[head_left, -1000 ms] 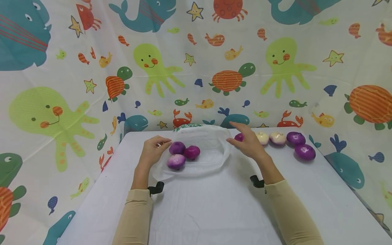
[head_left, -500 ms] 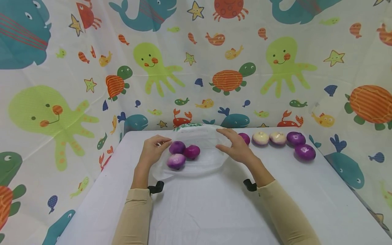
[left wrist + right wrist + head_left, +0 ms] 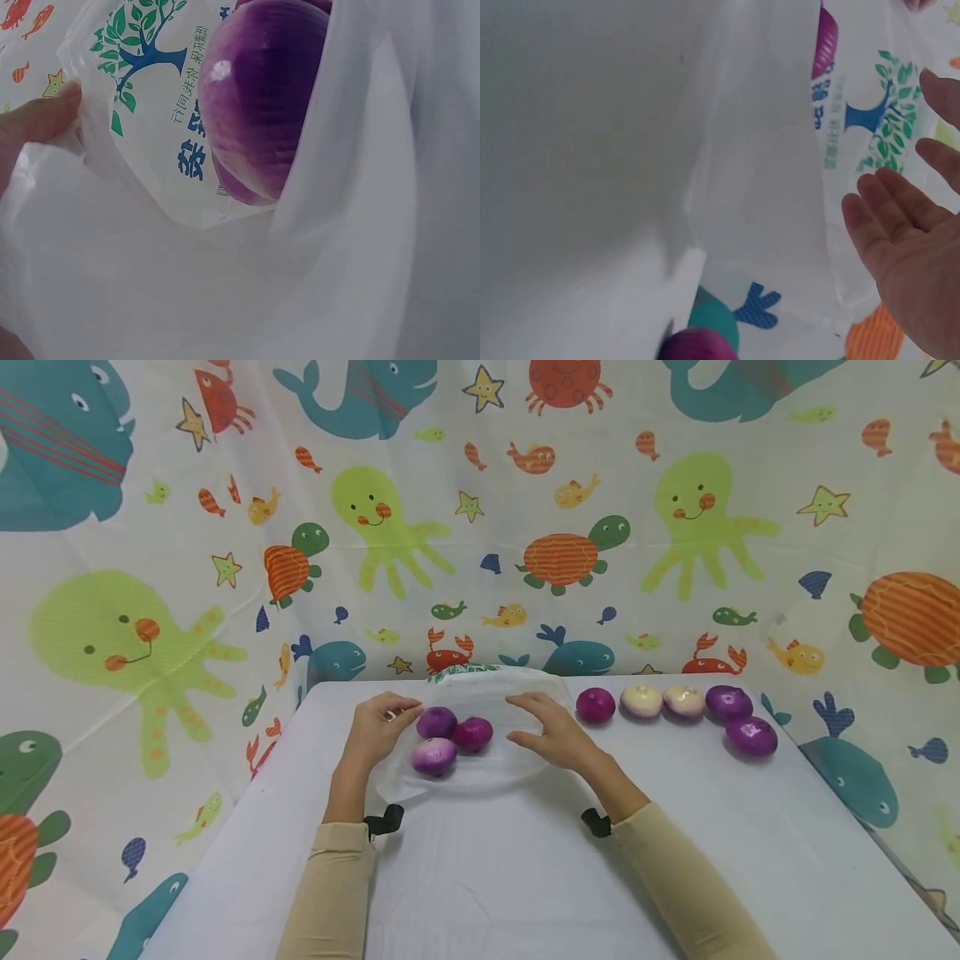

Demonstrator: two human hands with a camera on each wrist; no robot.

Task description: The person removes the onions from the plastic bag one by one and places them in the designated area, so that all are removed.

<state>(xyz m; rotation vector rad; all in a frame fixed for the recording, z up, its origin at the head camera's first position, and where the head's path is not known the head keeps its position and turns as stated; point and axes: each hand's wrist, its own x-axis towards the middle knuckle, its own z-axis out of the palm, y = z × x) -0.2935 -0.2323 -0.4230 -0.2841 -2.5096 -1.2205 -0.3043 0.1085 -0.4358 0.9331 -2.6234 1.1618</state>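
A thin white plastic bag (image 3: 480, 781) lies on the table with its mouth spread open. Three purple onions (image 3: 434, 756) sit together at its left side. My left hand (image 3: 377, 727) pinches the bag's left edge between thumb and fingers; in the left wrist view an onion (image 3: 262, 97) shows close by, in front of a printed green and blue tree. Over the bag's right part is my right hand (image 3: 555, 732), its fingers spread and nothing in them. In the right wrist view its open palm (image 3: 922, 277) faces the bag's printed inner side.
A magenta onion (image 3: 596, 706), two pale onions (image 3: 641, 702) and two purple onions (image 3: 751, 737) stand in a row at the table's back right. The white-covered table (image 3: 480, 885) ends at a curtain (image 3: 480, 593) printed with sea animals.
My right hand has moved left and slightly down, from beyond the bag's right edge to over the bag, uncovering the magenta onion. My left hand has stayed on the bag's edge.
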